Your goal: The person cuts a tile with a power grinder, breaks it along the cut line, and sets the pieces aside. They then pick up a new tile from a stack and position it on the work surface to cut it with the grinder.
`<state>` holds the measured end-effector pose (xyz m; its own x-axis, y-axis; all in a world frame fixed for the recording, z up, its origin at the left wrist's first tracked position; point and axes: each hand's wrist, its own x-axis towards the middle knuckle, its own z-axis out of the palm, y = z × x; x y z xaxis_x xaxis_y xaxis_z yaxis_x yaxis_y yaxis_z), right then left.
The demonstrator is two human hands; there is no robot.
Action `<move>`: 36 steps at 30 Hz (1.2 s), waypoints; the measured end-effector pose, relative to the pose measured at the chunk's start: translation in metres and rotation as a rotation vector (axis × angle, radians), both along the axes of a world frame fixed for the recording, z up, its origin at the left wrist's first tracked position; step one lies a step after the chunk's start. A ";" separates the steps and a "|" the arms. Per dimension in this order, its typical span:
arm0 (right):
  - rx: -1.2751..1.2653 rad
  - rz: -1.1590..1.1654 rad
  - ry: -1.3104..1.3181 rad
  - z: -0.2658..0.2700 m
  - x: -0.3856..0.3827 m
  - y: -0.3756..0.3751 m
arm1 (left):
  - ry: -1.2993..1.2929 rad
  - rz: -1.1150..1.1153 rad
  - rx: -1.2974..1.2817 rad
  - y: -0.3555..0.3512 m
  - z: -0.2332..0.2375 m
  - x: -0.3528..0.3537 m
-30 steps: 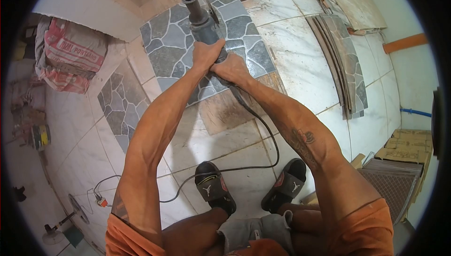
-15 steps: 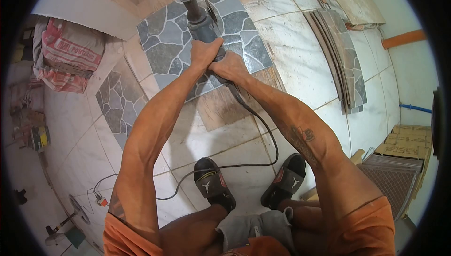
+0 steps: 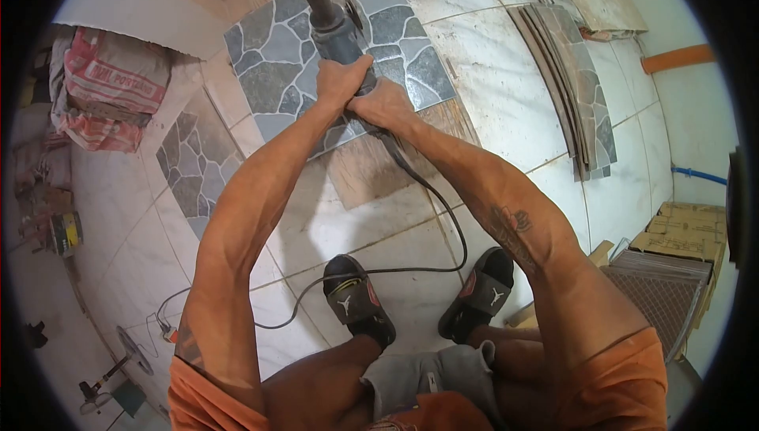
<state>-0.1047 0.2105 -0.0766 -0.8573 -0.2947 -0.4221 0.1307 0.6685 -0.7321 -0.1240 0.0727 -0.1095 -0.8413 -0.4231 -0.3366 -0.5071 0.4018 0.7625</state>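
Both my hands grip a grey angle grinder (image 3: 330,26) held over a stone-pattern tile (image 3: 273,59). My left hand (image 3: 341,79) wraps the grinder body from the left. My right hand (image 3: 385,105) clasps the rear of the body, touching the left hand. The tile lies partly on a wooden board (image 3: 379,164). The grinder's black cord (image 3: 443,217) runs from under my right hand, curves down, and passes over my left sandal (image 3: 356,300). The disc is mostly hidden behind the tool.
A second stone-pattern tile (image 3: 190,170) lies on the floor at left. Cement bags (image 3: 107,87) sit at far left. A stack of tiles (image 3: 581,83) lies at right, cardboard boxes (image 3: 688,233) at far right. My right sandal (image 3: 482,296) stands on white floor tiles.
The grinder and both hands have shifted slightly toward the top of the view over the tile. The grip is unchanged.
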 end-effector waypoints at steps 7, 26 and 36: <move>-0.005 0.007 0.001 -0.002 0.004 0.003 | -0.010 -0.001 -0.008 0.003 0.003 0.004; 0.026 -0.020 -0.037 0.007 0.017 0.009 | -0.040 -0.005 0.017 0.010 0.008 0.016; 0.001 -0.028 -0.012 -0.003 0.024 0.011 | -0.010 -0.005 0.022 0.012 -0.004 0.022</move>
<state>-0.0810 0.2219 -0.0793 -0.8598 -0.2707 -0.4329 0.1580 0.6651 -0.7299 -0.1018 0.0851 -0.1134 -0.8396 -0.4118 -0.3543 -0.5133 0.3875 0.7658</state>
